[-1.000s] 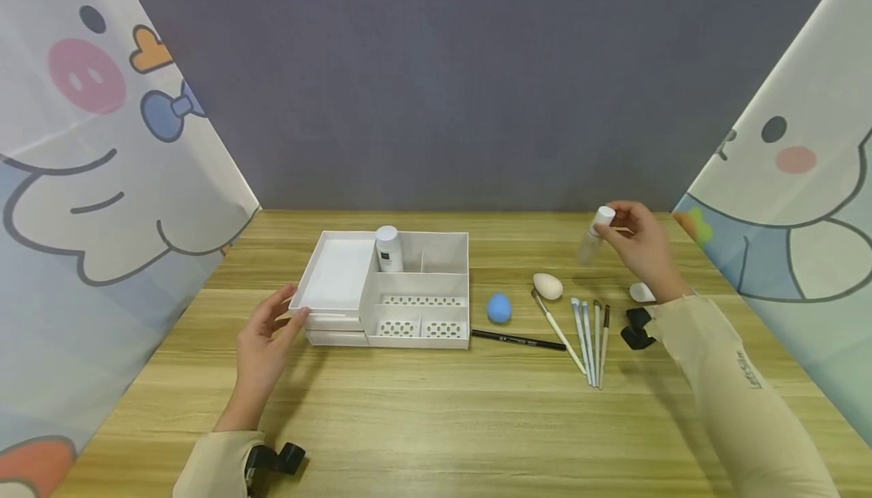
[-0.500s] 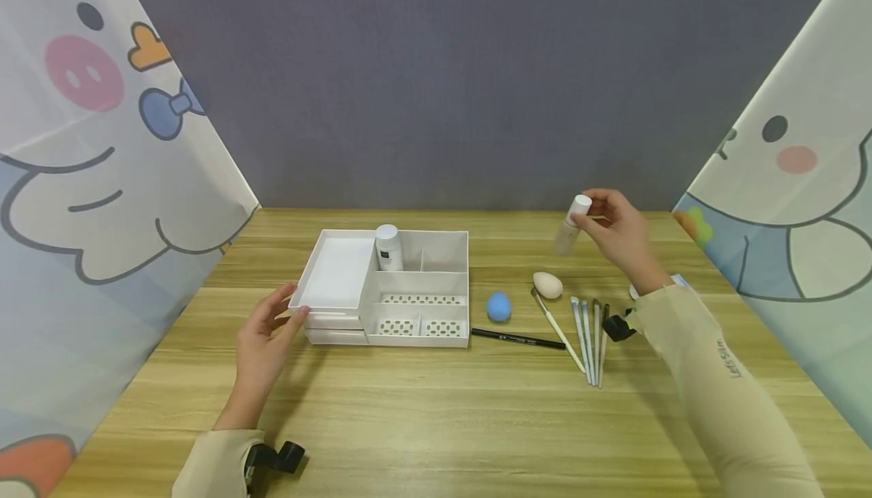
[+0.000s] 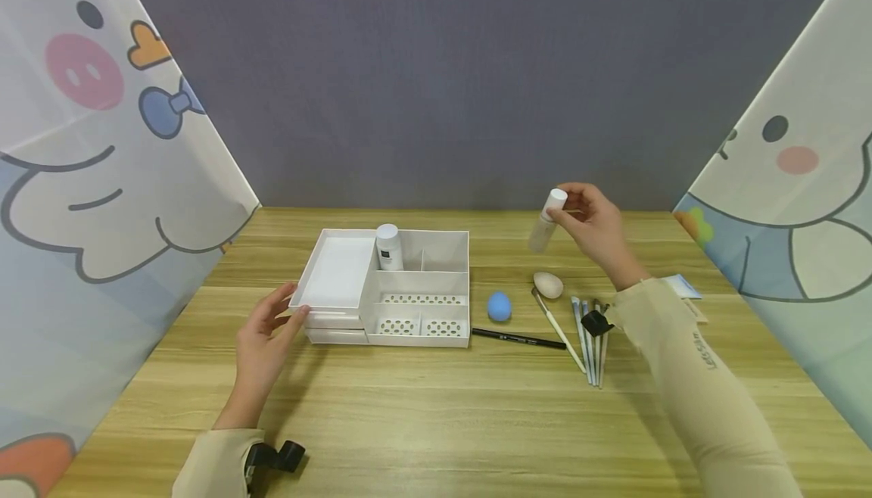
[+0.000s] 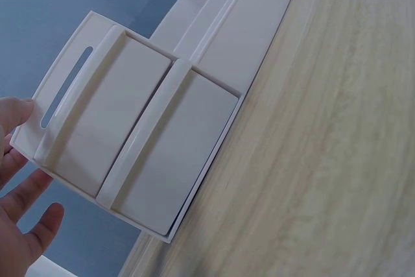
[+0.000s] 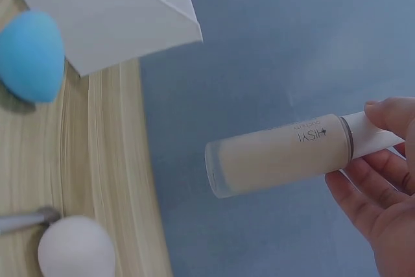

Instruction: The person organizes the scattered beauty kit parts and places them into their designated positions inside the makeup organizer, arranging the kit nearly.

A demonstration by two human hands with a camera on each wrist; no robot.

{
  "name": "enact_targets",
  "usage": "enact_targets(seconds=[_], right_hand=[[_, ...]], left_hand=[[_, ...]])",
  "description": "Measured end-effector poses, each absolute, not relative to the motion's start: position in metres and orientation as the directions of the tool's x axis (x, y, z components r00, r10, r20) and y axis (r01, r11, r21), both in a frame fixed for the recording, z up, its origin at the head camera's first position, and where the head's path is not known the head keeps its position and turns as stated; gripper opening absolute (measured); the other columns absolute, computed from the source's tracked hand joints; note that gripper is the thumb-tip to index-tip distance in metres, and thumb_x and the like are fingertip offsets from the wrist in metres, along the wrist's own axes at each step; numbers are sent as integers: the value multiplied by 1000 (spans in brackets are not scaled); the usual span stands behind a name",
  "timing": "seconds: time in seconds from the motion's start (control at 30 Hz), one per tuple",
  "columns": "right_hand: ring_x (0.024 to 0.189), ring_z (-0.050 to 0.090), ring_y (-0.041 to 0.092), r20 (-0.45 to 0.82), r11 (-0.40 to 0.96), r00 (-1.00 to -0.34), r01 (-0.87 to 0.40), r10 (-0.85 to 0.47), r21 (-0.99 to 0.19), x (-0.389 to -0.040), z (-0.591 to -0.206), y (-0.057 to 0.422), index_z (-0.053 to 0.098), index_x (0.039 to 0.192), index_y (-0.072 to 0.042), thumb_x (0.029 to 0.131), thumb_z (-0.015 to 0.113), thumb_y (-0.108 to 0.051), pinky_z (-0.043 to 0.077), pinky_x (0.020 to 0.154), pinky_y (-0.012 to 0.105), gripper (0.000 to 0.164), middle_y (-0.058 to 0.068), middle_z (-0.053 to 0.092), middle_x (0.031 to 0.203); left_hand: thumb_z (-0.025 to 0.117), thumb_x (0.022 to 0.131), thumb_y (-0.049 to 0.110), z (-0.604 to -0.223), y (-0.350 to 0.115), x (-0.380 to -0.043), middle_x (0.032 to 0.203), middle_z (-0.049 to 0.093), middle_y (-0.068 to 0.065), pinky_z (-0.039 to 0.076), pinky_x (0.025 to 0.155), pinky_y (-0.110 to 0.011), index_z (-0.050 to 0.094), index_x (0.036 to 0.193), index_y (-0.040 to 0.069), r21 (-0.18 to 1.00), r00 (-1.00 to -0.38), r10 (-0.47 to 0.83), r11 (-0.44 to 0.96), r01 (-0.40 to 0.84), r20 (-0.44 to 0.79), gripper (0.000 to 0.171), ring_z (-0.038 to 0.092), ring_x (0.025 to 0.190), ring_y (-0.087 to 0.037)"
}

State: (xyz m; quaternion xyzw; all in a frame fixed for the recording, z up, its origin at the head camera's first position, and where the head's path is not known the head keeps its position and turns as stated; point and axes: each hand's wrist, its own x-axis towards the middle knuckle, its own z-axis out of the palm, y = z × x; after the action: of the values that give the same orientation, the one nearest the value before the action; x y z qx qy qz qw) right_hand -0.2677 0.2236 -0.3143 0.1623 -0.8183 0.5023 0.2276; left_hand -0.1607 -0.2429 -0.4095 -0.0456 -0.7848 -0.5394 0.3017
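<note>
Bottle (image 5: 279, 156), frosted cylinder, in right hand (image 3: 595, 224) pinch; left hand (image 3: 262, 337) around corner of organizer (image 3: 337, 271)

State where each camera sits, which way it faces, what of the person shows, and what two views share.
Head: worn on the head, facing forward and down at the table; left hand, right hand and sleeves show.
Left wrist: on that wrist, facing the organizer's drawers; part of the left hand shows.
Right wrist: on that wrist, facing the bottle; part of the right hand shows.
Shared: bottle and blue sponge, in head and right wrist.
</note>
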Motion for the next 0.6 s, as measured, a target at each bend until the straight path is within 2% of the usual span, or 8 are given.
enact_targets(seconds=[0.17,0.33,0.6], right_hand=[[91,59,2,540,420,-839,-513,-63,-748,-267,-311,211,56,123,8,93,69,-1,50,79,15,34,10,64,104],[91,59,1,545,401,-834,-531,-89,-747,-267,-309,201,57,124,7,92,69,-1,50,79,15,35,20,65,108],[91,60,3,565,390,-814,-567,-133,-725,-267,-307,183,58,124,5,93,70,-2,51,78,16,34,23,65,108]], left_hand=[[70,85,-13,-409,-243,-160,126,65,-13,47,79,-8,61,129,-7,814,-811,-251,420,401,529,45,60,102,6],[70,86,-13,-409,-243,-160,126,65,-12,46,79,-8,60,129,-8,818,-815,-255,422,391,521,45,59,102,5],[70,86,-12,-408,-241,-159,125,65,-11,47,79,-8,61,128,-7,818,-812,-257,416,396,524,43,60,102,5]])
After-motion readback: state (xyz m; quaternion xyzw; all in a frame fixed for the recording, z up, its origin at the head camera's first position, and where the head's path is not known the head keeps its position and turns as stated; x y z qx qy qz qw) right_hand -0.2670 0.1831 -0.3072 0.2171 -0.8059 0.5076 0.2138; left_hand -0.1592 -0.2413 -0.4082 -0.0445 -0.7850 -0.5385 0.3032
